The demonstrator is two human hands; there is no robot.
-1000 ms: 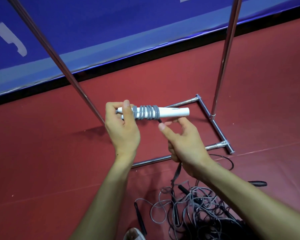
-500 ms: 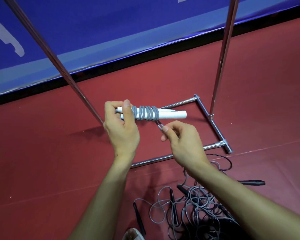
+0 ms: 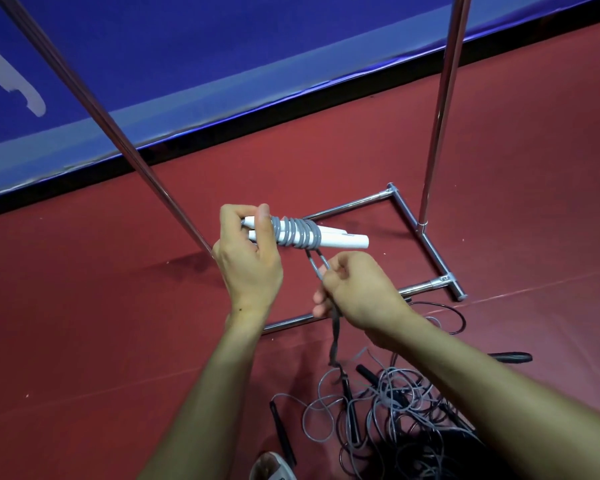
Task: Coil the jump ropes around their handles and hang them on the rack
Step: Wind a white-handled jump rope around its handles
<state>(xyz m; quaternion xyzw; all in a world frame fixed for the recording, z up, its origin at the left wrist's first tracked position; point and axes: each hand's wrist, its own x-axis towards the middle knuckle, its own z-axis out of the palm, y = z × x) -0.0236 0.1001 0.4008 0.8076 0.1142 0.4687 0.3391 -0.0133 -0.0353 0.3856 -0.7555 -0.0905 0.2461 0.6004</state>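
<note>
Head view: left hand [image 3: 250, 268] grips white handles [image 3: 343, 242] (grey rope [image 3: 300, 234] coiled).

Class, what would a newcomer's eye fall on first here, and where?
The white handles, wound with grey rope, sit mid-frame in the left hand. Just below, the right hand pinches the rope's loose loop. A tangle of jump ropes lies on the red floor, lower right.

head camera, looking down – forward, near the floor [image 3: 499, 168]
</note>
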